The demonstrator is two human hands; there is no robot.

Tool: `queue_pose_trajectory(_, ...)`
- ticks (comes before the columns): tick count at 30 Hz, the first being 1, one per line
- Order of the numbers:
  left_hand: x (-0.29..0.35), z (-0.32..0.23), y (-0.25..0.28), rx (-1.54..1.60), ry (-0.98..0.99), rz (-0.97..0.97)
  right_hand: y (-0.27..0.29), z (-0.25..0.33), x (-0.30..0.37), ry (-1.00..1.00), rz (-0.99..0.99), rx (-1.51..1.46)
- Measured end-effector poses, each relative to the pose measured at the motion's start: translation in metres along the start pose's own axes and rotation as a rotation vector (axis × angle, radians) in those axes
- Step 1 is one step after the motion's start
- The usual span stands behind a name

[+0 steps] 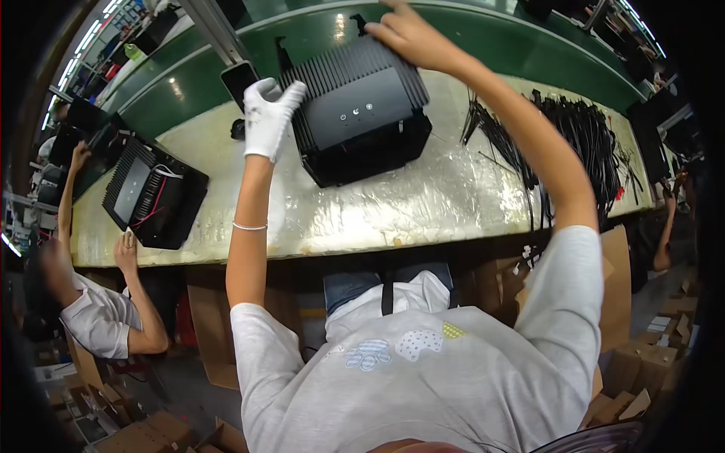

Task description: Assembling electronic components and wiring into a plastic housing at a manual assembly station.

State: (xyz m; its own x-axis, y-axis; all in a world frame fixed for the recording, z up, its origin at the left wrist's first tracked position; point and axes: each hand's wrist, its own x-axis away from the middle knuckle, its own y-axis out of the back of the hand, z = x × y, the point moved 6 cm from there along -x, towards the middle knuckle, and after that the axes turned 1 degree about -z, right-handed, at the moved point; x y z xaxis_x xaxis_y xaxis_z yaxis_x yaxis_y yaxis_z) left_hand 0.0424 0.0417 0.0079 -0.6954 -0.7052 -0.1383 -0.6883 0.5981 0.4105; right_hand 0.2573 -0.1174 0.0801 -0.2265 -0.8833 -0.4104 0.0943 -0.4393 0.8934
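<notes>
The black box [359, 117] sits on the foil-like bench top [313, 223], ribbed face and 3 pale icons showing, close to the green ledge [498, 45] behind it. The gloved left hand [266, 121] is at its left edge, thumb and fingers spread with nothing visible between them. The bare right hand [415, 39] reaches over the far right corner, fingers out; whether it grips anything, the view cannot tell. The step looks like steadying and adjusting the box. To do it well, the person should set the left palm flat against the side — firm, not pinching — and keep both hands clear of the 2 black prongs [284, 54], which look easy to knock.
</notes>
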Motion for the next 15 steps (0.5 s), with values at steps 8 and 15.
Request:
queue_pose_trajectory(8,0.043,-0.036,-0.026,-0.242,-0.174,0.226,-0.073,-0.056,0.071,-0.512,-0.247,-0.844)
queue_pose_trajectory(15,-0.031,-0.038,-0.072,-0.43,-0.242,0.303,-0.082,-0.012,0.175,-0.102,-0.13,-0.394)
